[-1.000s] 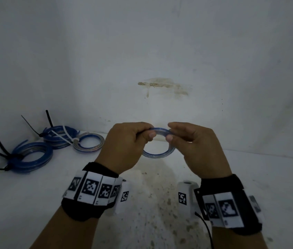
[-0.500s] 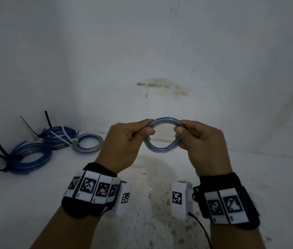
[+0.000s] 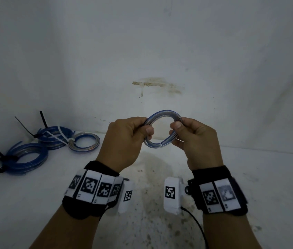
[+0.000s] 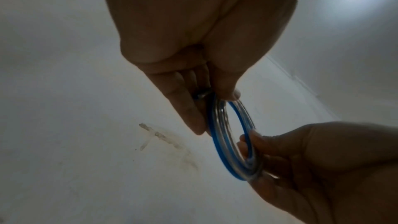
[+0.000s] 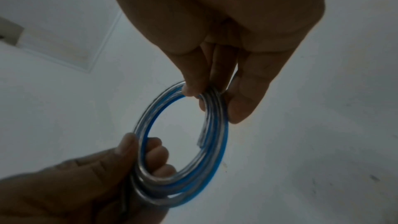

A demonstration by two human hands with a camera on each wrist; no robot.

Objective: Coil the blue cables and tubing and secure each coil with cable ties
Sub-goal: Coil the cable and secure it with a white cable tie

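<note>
A small coil of clear and blue tubing (image 3: 161, 115) hangs in the air between both hands, above the white floor. My left hand (image 3: 143, 131) pinches its left side with thumb and curled fingers. My right hand (image 3: 175, 131) pinches its right side. The left wrist view shows the coil (image 4: 223, 151) edge-on, with my left hand (image 4: 212, 108) at its top and my right hand (image 4: 247, 144) lower right. In the right wrist view the tubing coil (image 5: 215, 156) is a ring; a loose cut end lies inside it. No tie shows on this coil.
At the left by the wall lie three tied coils: a blue one with black ties (image 3: 27, 157), a second blue one (image 3: 54, 137) with a black and a white tie, and a small silvery-blue one (image 3: 84, 143). The white floor (image 3: 152, 177) is stained below my hands.
Both hands have lifted the coil and tipped it from nearly flat to upright facing me; the hands have spread a little, so the ring looks wider.
</note>
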